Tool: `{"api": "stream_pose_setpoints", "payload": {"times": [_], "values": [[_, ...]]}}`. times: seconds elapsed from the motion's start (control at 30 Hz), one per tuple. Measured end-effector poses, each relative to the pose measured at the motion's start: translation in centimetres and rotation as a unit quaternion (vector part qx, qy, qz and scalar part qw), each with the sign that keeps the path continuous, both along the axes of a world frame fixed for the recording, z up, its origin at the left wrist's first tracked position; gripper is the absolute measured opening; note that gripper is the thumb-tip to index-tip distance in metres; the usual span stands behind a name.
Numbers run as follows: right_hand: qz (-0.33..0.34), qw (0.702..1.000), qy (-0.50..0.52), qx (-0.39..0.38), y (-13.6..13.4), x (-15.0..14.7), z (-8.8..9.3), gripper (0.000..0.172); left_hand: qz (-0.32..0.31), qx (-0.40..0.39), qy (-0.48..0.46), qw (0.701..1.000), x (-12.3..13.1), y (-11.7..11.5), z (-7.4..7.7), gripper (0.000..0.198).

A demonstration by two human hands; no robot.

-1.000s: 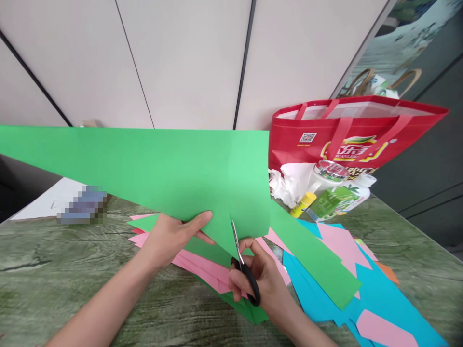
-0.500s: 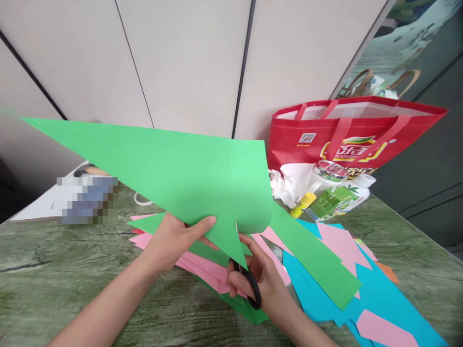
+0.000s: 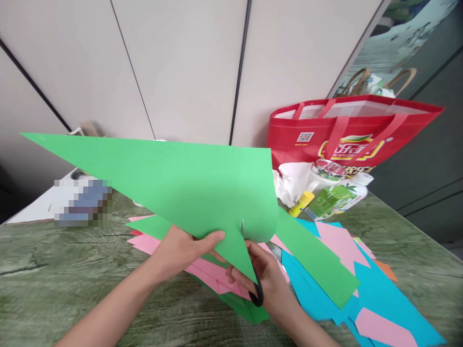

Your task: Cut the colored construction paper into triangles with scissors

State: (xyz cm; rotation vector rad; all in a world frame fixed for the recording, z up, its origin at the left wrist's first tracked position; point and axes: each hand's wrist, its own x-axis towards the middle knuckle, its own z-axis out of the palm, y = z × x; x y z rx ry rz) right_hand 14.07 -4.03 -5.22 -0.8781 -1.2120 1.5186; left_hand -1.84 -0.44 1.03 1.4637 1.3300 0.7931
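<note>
While the left hand (image 3: 177,250) pinches the green sheet (image 3: 188,183) beside its cut edge — the right hand (image 3: 269,284) clasps scissors (image 3: 257,294) underneath.

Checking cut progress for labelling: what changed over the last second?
The scissors in the right hand advanced up into the green sheet; their blades are now mostly hidden behind it. The sheet's right corner curled down. The left hand still pinches its lower edge. Paper scraps and red bag unchanged.
</note>
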Motion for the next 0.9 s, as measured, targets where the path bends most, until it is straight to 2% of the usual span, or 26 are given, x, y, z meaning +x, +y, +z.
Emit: {"api": "stream_pose_setpoints", "payload": {"times": [0.2, 0.3, 0.4, 0.57, 0.73, 0.9], "values": [[-0.011, 1.0, -0.017, -0.015, -0.03, 0.03, -0.12, 0.032, 0.013, 0.01, 0.012, 1.0, -0.14, 0.13, -0.36, 0.028], [-0.015, 1.0, -0.016, -0.018, 0.0, 0.02, -0.11, 0.033, 0.01, 0.004, -0.001, 1.0, -0.07, 0.14, -0.36, 0.023], [-0.022, 0.999, -0.023, -0.021, 0.01, -0.01, 0.04, 0.034, -0.005, -0.007, -0.017, 1.0, -0.02, 0.11, -0.27, 0.018], [-0.034, 0.999, -0.025, -0.034, 0.09, -0.12, 0.47, 0.035, 0.007, -0.017, -0.009, 1.0, 0.04, -0.02, 0.18, 0.015], [-0.042, 0.998, -0.026, -0.045, 0.12, -0.18, 0.66, 0.036, 0.004, -0.029, -0.012, 1.0, 0.17, 0.03, 0.44, 0.021], [-0.041, 0.997, 0.001, -0.066, 0.0, -0.25, 0.58, 0.036, 0.002, -0.026, -0.006, 1.0, 0.12, 0.04, 0.33, 0.018]]}}
